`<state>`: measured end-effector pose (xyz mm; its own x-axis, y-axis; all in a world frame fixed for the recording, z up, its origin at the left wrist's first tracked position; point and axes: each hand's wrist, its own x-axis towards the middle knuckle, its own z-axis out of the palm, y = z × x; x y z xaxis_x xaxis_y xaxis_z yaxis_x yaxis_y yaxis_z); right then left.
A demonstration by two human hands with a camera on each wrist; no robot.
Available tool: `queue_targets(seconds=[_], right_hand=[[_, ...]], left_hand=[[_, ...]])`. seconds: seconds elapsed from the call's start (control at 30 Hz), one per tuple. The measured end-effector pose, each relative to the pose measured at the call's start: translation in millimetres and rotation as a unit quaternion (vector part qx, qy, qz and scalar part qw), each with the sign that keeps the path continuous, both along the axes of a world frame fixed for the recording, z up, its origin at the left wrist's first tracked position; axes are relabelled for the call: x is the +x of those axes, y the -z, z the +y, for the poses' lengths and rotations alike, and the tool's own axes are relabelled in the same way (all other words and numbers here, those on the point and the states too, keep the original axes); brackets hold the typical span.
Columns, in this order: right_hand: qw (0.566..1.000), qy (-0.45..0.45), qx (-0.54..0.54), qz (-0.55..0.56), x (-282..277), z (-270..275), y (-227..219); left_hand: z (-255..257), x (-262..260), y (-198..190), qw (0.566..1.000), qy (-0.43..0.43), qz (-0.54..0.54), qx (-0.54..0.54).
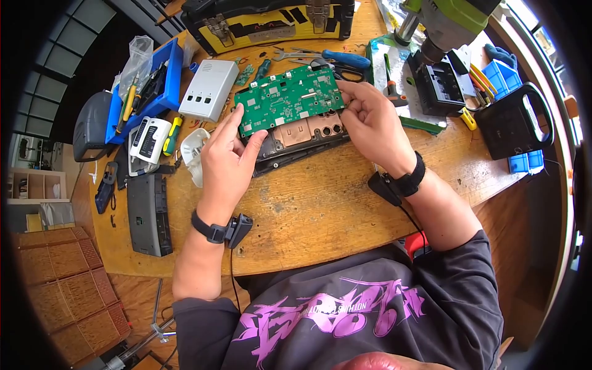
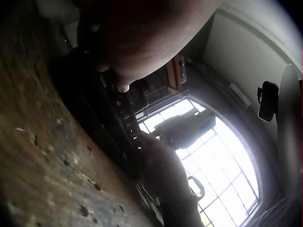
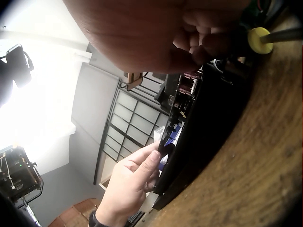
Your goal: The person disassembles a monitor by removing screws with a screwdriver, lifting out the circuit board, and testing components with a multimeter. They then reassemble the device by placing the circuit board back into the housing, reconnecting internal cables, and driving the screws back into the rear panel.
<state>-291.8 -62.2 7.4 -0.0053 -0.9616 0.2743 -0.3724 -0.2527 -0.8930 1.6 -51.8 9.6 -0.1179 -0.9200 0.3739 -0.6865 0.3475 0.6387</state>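
"Circuit board, green, seen where?"

"Over the copper-coloured plate of a dark housing on the tabletop; whether they touch, I cannot tell."

"And the hands?"

"Left hand grips the board's left end; right hand pinches the right end."

"Its handling?"

"Likely light and stiff, but fragile if flexed; best held by opposite edges, clear of soldered parts."

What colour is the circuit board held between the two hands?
The circuit board is green, with small whitish patches; the head view shows it best.
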Motion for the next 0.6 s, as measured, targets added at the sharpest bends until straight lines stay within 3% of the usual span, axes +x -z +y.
queue_targets(seconds=[0.6], right_hand=[[0.997, -0.010, -0.031, 0.071, 0.4, 6.4, -5.7]], left_hand=[[4.8, -0.2, 2.2, 0.998, -0.002, -0.051, -0.041]])
